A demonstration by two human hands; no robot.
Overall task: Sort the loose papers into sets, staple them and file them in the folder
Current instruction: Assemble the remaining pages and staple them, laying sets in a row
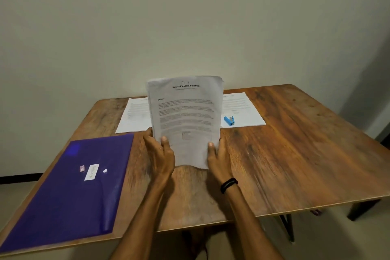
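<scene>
I hold a stack of printed papers (185,120) upright on its bottom edge at the middle of the wooden table (295,154); the top sheet is headed "Sample Financial Statement". My left hand (160,154) grips the stack's lower left edge with the thumb on the front. My right hand (219,160) grips the lower right edge the same way. A purple snap-button folder (69,192) lies closed at the front left. A small blue stapler (229,120) rests on a sheet (242,110) behind and to the right of the stack.
Another printed sheet (133,116) lies flat behind the stack on the left. The table's far edge meets a plain wall. A black band is on my right wrist (229,184). Bare wood shows on the right half of the table.
</scene>
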